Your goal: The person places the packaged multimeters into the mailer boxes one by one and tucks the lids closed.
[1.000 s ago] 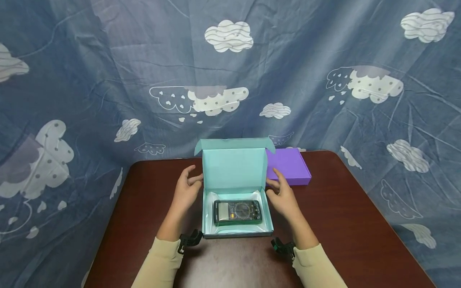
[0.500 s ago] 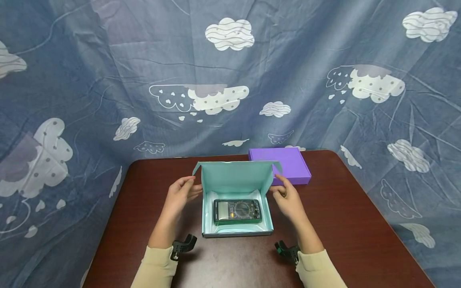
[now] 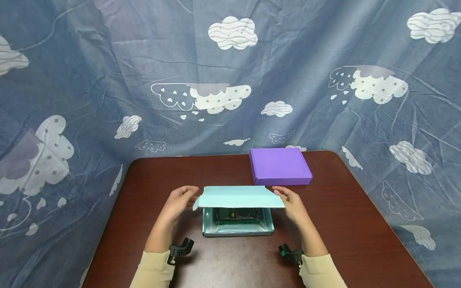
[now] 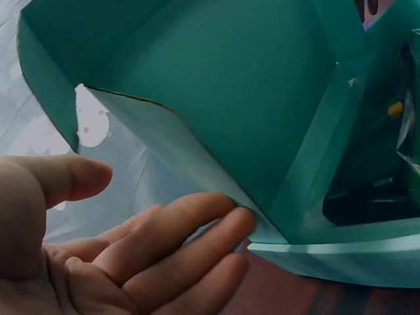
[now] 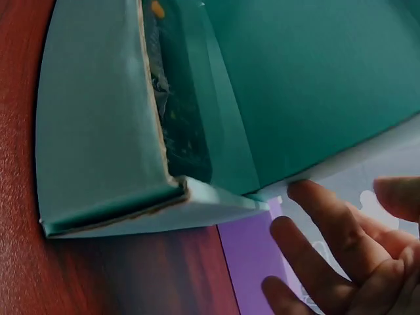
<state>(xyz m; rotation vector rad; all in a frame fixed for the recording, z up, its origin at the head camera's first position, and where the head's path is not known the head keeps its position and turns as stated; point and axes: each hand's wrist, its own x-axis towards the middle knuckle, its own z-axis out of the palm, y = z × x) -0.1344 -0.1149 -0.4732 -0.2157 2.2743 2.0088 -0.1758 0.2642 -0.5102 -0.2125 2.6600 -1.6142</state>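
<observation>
A light teal cardboard box (image 3: 237, 233) stands on the table, its lid (image 3: 239, 197) tilted forward partway over the opening. Inside lies a black multimeter (image 3: 234, 215) in clear plastic wrap, partly hidden beneath the lid. My left hand (image 3: 179, 203) is at the lid's left side; in the left wrist view its extended fingers (image 4: 184, 216) touch the lid's side flap, thumb apart. On the opposite side is my right hand (image 3: 293, 204). The right wrist view has its index fingertip right at the lid's lower edge near the hinge, with the other fingers spread.
Behind the teal box, to the right, a closed purple box (image 3: 281, 165) lies on the dark red-brown table (image 3: 162, 176). A blue cloud-patterned curtain (image 3: 230, 64) hangs around the table's back and sides. Each wrist carries a black camera mount.
The lid has swung from upright forward and down over the multimeter. Both hands have moved with it, staying at its sides. The purple box has come fully into view.
</observation>
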